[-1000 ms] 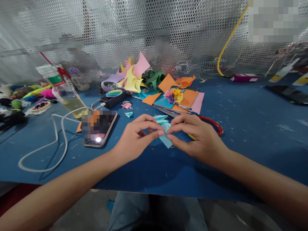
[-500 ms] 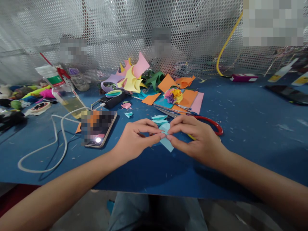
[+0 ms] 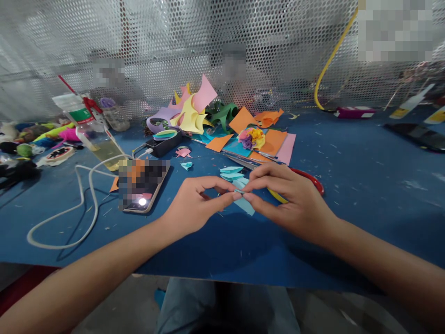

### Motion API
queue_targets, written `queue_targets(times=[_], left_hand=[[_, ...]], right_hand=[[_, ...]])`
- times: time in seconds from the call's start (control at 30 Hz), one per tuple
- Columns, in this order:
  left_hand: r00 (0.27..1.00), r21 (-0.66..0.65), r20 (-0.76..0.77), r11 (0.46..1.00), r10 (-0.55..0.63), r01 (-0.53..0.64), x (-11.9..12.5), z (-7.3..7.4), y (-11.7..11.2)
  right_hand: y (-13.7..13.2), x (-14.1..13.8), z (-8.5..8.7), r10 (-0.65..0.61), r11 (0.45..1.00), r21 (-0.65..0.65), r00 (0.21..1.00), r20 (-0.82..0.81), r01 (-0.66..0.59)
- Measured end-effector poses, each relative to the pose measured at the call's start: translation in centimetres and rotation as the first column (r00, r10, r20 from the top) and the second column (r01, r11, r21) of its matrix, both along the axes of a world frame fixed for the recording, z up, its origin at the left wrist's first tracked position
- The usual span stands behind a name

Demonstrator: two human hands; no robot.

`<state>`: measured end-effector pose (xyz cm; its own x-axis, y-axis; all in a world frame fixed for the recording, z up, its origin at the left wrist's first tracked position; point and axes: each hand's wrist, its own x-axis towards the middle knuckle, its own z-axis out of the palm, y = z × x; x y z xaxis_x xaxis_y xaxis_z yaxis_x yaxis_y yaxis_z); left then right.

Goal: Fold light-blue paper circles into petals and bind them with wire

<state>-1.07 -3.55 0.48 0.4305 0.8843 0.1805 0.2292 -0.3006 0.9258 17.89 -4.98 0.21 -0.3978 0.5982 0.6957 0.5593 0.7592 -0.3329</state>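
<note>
Fingertips meet at the centre: the left hand (image 3: 194, 204) pinches the light blue paper piece (image 3: 245, 204) between thumb and forefinger, and the right hand (image 3: 288, 199) grips the same piece from the other side, just above the blue table (image 3: 365, 185). Just beyond the knuckles lie two more cut blue paper shapes (image 3: 230, 173), and red-handled scissors (image 3: 309, 178) poke out behind the right hand. To the left, a phone (image 3: 142, 185) lies flat with a white cable (image 3: 83, 204) looping beside it. Farther back sits a heap of coloured paper (image 3: 222, 123) against the perforated metal screen (image 3: 208, 37).
</note>
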Motion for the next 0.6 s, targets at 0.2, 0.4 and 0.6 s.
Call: queue_targets(times=[0.2,0.4,0.6], left_hand=[[1.0,0.038,0.002,0.999,0.022,-0.022,0.08,-0.18,-0.2],[1.0,0.076,-0.025,0.997,0.009,-0.007,0.2,0.18,-0.24],[0.991,0.241,-0.121,0.97,0.05,-0.019,0.09,-0.11,-0.2]], right_hand=[[0.01,0.01,-0.09,-0.004,1.0,0.025,1.0,0.009,0.004],[0.06,-0.13,-0.3,0.001,1.0,0.009,1.0,0.012,-0.001],[-0.06,-0.19,-0.24,0.043,0.995,-0.092,0.997,0.069,-0.037]])
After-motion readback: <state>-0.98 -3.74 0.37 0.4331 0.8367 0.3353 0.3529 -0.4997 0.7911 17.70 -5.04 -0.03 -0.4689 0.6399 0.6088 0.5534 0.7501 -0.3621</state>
